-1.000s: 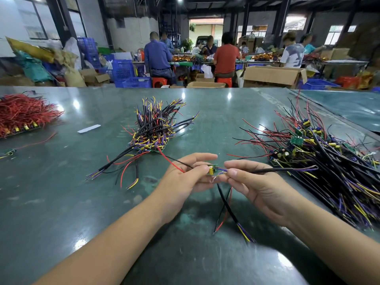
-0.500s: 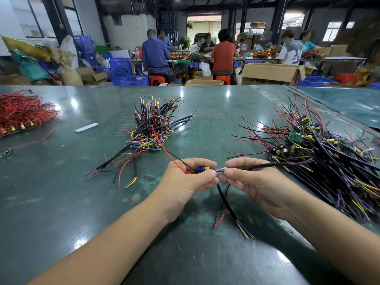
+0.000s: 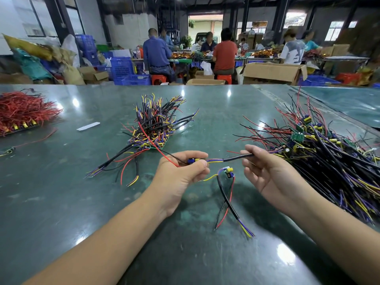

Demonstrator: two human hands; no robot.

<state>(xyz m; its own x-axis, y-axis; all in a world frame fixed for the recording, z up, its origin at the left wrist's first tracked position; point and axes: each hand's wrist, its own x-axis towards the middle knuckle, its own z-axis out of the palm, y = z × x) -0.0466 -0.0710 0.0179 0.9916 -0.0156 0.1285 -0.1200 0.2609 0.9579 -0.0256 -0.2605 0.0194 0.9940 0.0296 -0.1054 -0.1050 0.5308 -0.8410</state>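
My left hand grips a small wired circuit piece with blue and yellow parts; red and black leads run from it up to the left. My right hand pinches the black sheathed cable of that same piece, stretched between the two hands. A second wired piece hangs just below, between the hands, with its black cable and red lead trailing down onto the green table. A yellow wire runs from it to my left hand.
A stacked bundle of wired pieces lies behind my left hand. A large loose heap of them spreads at the right. Red-wired pieces lie at the far left beside a white strip. People sit at tables beyond.
My hands have drawn apart, stretching the cable between them. A second wired piece now hangs free below where both were held together.
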